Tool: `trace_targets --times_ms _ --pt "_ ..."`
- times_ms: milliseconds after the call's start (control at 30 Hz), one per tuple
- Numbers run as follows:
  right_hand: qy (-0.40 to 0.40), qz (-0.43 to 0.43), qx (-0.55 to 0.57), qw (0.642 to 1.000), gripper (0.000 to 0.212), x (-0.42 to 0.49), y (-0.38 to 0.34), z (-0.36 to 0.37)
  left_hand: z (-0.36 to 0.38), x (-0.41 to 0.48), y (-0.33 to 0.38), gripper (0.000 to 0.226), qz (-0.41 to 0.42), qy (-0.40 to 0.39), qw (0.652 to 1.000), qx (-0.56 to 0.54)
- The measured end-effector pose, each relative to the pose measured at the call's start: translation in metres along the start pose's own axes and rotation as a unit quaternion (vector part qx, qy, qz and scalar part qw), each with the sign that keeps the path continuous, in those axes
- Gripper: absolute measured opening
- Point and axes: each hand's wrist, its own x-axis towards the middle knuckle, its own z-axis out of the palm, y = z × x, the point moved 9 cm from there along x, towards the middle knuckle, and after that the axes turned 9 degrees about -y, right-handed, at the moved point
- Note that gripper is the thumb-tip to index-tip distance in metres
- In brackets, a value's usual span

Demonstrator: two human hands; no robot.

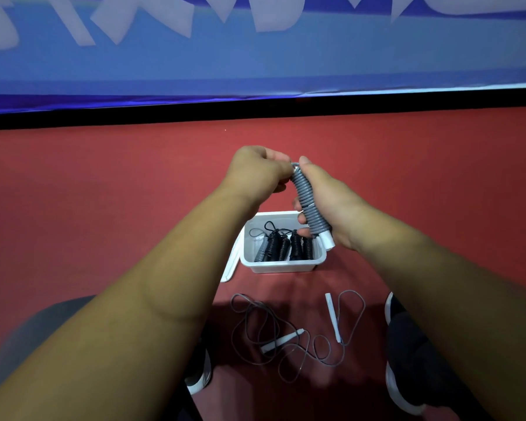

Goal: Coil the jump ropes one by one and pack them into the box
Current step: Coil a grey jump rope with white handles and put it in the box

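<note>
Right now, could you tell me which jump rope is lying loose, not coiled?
The grey rope on the floor between the shoes: it sprawls in loops, while the hand-held rope and the ropes in the white box are tightly wound.

The right hand (325, 202) grips a grey coiled jump rope (308, 202) above the white box (281, 265), while the left hand (255, 173) pinches its top end. Coiled black ropes (286, 246) fill the box. A loose grey rope (286, 332) lies on the red floor (104, 192) between two shoes.
</note>
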Motion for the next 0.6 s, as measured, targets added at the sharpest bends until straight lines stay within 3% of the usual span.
trace_targets --times_ms 267,600 --pt "0.03 -0.039 0.027 0.998 0.03 -0.007 -0.007 -0.001 0.005 -0.006 0.011 0.02 0.024 0.033 0.999 -0.016" --pt "0.067 -0.042 0.029 0.996 0.048 -0.011 -0.006 -0.016 0.015 -0.008 0.022 0.023 0.066 -0.028 0.997 -0.04"
